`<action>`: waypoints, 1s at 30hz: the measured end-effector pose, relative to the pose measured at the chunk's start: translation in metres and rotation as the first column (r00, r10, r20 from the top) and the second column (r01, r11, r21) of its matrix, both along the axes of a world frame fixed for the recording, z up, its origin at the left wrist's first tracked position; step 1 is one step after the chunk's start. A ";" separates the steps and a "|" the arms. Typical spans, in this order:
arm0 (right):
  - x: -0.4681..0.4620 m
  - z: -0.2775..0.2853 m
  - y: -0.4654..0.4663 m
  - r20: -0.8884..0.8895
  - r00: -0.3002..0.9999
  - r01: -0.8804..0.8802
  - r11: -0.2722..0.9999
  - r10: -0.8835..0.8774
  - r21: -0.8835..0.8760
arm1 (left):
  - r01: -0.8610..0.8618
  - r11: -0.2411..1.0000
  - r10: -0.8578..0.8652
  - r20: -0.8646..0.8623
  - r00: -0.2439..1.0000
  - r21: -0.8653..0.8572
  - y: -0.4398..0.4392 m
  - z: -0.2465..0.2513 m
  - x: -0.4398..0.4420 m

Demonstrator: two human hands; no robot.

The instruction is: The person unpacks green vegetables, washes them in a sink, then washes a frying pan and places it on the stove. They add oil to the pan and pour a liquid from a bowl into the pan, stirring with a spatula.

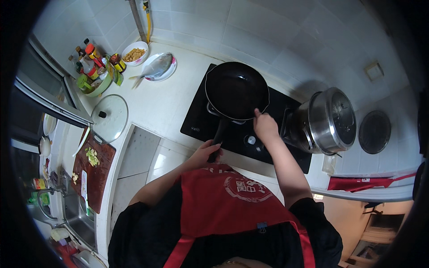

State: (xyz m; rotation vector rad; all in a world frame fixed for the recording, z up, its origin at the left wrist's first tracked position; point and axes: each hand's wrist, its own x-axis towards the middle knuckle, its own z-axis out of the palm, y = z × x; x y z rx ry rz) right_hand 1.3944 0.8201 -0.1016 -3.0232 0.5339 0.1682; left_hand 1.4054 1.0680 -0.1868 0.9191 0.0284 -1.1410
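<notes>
A black wok (237,88) sits over the left burner of a black glass gas hob (197,124); its inside looks bare, with a glint of light. My left hand (207,152) is wrapped around the wok's long black handle (219,132), close to my red apron. At the wok's near right rim is my right hand (266,126), one digit laid over the edge and the other fingers curled, partly hidden. Just below that hand, a silver control knob (250,140) shows on the hob.
A lidded steel pot (330,122) occupies the right burner. On the left counter are a whole fish (159,66) on a plate, a bowl of brown pieces (134,55), seasoning bottles (94,55), and a glass lid (112,117). A cutting board (102,177) holds chopped greens (92,156) and a knife (84,187).
</notes>
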 end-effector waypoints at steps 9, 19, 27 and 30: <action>-0.020 0.031 -0.012 -0.004 0.999 0.032 0.999 -0.032 0.029 | -0.002 1.000 0.001 -0.037 0.999 -0.008 -0.006 0.004 -0.006; -0.023 0.019 -0.023 0.121 0.992 -0.033 0.992 0.018 0.121 | 0.007 1.000 -0.007 0.029 1.000 0.000 -0.018 -0.010 -0.008; -0.069 0.003 -0.042 0.031 0.999 0.015 0.981 -0.022 0.194 | 0.030 0.996 -0.027 0.030 0.999 -0.079 -0.008 0.008 0.000; -0.106 0.012 -0.056 0.277 0.946 0.048 0.921 -0.165 0.386 | 0.001 1.000 -0.006 -0.152 0.988 -0.032 -0.020 0.011 0.009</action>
